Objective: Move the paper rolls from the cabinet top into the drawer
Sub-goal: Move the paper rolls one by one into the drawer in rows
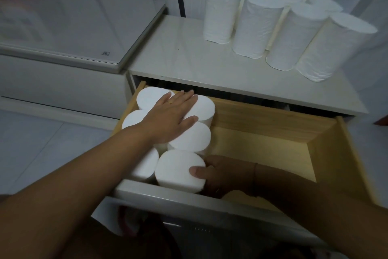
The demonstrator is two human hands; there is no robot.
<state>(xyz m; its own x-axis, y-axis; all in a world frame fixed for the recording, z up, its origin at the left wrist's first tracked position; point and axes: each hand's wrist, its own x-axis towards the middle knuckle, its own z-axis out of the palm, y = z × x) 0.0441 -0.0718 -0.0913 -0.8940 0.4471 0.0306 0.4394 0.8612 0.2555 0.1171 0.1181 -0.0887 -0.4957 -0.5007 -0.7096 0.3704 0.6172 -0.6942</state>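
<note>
Gripping front roll (178, 168) from its right, right hand (225, 172)

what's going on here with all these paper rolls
A person is filling the open drawer. The left hand rests flat on the upright paper rolls at the drawer's left side, while the right hand grips the nearest roll at the front. Several more rolls still stand on the cabinet top.
</note>
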